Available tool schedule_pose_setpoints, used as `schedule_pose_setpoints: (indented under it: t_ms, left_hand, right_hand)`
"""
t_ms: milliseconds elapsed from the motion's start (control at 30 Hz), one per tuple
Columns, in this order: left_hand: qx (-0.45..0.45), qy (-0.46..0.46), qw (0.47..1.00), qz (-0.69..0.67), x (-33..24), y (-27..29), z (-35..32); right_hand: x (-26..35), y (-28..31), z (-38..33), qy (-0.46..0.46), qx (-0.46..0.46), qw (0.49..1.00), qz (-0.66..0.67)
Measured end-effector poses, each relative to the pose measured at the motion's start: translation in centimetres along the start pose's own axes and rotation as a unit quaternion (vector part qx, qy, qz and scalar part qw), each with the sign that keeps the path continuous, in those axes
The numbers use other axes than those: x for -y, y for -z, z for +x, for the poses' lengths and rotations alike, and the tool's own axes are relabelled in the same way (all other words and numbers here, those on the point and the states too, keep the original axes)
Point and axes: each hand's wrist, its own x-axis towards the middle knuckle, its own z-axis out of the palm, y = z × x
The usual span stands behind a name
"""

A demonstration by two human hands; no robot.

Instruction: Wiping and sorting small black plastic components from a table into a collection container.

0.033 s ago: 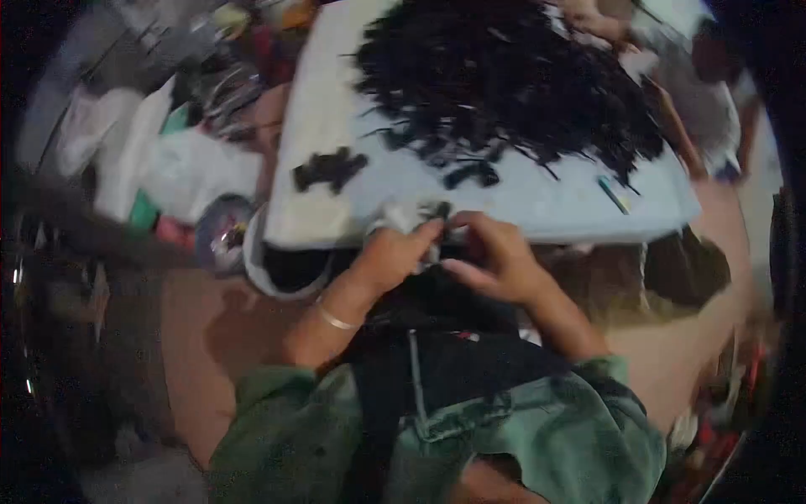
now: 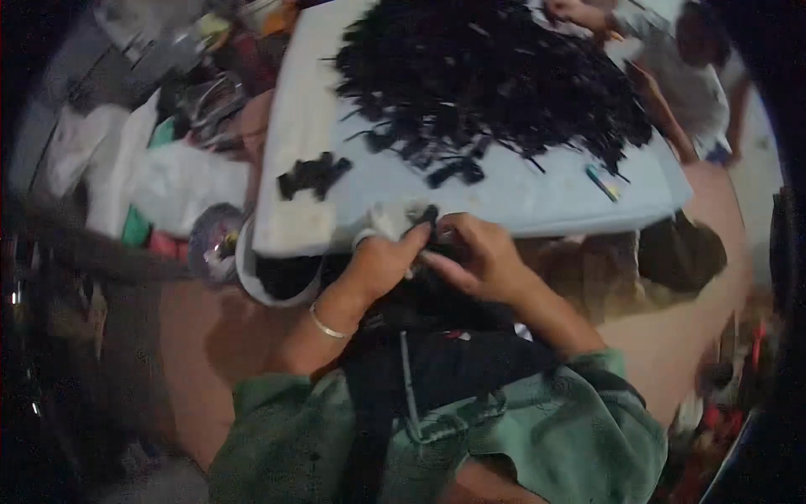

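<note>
Small dark piece (image 2: 431,216) blurring at left hand (image 2: 382,265), exact kind defying recognition. Black heap (image 2: 487,84) running past frame's top edge. Table (image 2: 537,202) hiding part of white-rimmed tub (image 2: 244,270). Co-worker (image 2: 697,92) blurring, upper right.

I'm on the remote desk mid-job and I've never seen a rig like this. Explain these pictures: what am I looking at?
There's no machine here: the workers are a person's bare left hand and right hand. The view comes from a fisheye camera worn on the head, looking down, so straight edges bend.

On the pale table lie a big black pile, a small black cluster and a slim bluish stick. The left hand holds a dark piece; the right hand is close by, thumb and fingers apart, but blur hides whether it touches. I can't tell what the white thing by the left hand is.
</note>
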Motion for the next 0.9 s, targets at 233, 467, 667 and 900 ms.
schedule_pose_setpoints:
  t_ms: [233, 467, 667, 900]
  left_hand:
    - [0.079, 0.046, 0.989, -0.115, 0.0, -1.3, -0.5]
    - [0.025, -0.03, 0.999, 0.016, 0.0, -0.6, 0.1]
    - [-0.02, -0.198, 0.955, 0.22, 1.1, -0.3, 0.6]
    - [-0.051, -0.245, 0.936, 0.246, 1.7, -0.7, 0.3]
  right_hand:
    - [-1.0, -0.7, -0.7, -0.281, -0.029, 0.949, 0.141]
    - [-1.8, -0.2, -0.2, -0.209, 0.092, 0.957, 0.177]
    - [-1.7, -0.7, 0.2, -0.239, 0.103, 0.947, 0.187]
    - [-2.2, -2.7, -1.0, -0.272, 0.019, 0.905, 0.326]
